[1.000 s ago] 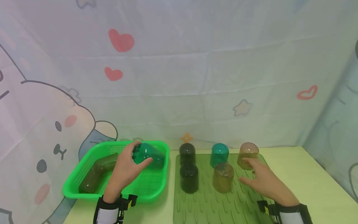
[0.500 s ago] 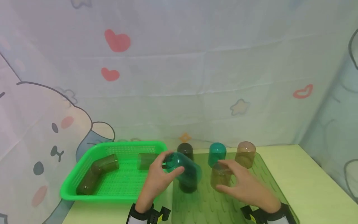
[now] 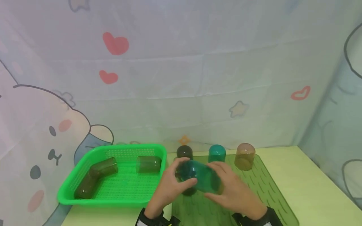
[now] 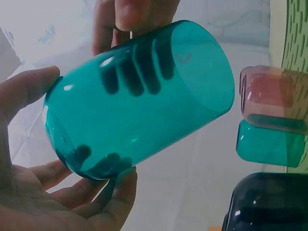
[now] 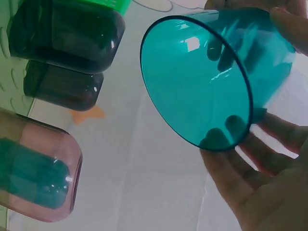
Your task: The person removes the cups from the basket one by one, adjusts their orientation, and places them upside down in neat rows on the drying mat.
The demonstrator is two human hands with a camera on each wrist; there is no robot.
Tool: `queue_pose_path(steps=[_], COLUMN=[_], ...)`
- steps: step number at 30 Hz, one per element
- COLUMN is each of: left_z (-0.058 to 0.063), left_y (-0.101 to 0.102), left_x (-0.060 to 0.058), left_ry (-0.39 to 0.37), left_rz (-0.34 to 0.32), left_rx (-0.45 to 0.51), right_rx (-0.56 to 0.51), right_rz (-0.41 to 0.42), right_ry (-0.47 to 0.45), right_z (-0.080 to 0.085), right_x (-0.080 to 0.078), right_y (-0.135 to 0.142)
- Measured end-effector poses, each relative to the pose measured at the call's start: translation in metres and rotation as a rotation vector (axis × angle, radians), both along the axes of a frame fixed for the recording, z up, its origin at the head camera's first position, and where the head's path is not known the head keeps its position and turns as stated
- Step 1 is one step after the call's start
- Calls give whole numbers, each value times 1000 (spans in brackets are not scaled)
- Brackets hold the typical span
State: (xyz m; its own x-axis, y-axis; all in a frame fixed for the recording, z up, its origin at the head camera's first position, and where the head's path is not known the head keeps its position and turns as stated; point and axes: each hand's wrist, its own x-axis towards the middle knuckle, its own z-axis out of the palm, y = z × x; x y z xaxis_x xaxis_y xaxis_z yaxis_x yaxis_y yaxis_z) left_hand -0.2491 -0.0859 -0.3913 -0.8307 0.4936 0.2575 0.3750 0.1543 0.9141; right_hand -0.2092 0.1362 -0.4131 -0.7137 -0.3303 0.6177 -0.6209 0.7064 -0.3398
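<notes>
A clear teal plastic cup (image 3: 201, 175) lies tilted on its side in the air over the green drying mat (image 3: 268, 191), held between both hands. My left hand (image 3: 171, 185) grips it around the rounded base, thumb on one side and fingers on the other. My right hand (image 3: 234, 191) holds it at the rim end, its fingers against the wall, as the right wrist view shows. Upside down on the mat stand a dark cup (image 3: 184, 151), another teal cup (image 3: 216, 153) and a pinkish cup (image 3: 244, 157). A nearer dark cup (image 3: 189, 191) is mostly hidden behind the held one.
At the left sits a green plastic basket (image 3: 113, 203). In it lie a brownish cup (image 3: 103, 167), a darker one (image 3: 86, 186) and a clear brownish one (image 3: 148, 164). A printed cloth (image 3: 181, 110) hangs behind the pale table (image 3: 308, 182).
My left hand has carried the teal cup out of the basket rightward over the mat. My right hand has left the pinkish cup, moved left and taken hold of the teal cup.
</notes>
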Motion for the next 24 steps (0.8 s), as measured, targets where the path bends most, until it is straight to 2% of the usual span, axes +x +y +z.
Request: queue_pose_path(steps=[5, 9, 13, 18, 21, 24], left_z=[-2, -5, -7, -8, -4, 1], left_y=[2, 4, 6, 6, 3, -5], left_x=[-1, -2, -2, 0, 2, 1], left_ry=[-38, -30, -30, 2, 61, 170], left_rz=[-64, -93, -131, -136, -128, -65], left_rx=[48, 60, 54, 1, -44, -159], right_rx=[25, 52, 70, 52, 1, -77], right_rz=[-34, -39, -25, -24, -31, -53], right_ry=[-72, -126, -135, -114, -86, -65], right_z=[-2, -3, -6, -10, -11, -9], right_x=[0, -1, -3, -4, -5, -8], right_y=[-3, -4, -3, -2, 0, 6])
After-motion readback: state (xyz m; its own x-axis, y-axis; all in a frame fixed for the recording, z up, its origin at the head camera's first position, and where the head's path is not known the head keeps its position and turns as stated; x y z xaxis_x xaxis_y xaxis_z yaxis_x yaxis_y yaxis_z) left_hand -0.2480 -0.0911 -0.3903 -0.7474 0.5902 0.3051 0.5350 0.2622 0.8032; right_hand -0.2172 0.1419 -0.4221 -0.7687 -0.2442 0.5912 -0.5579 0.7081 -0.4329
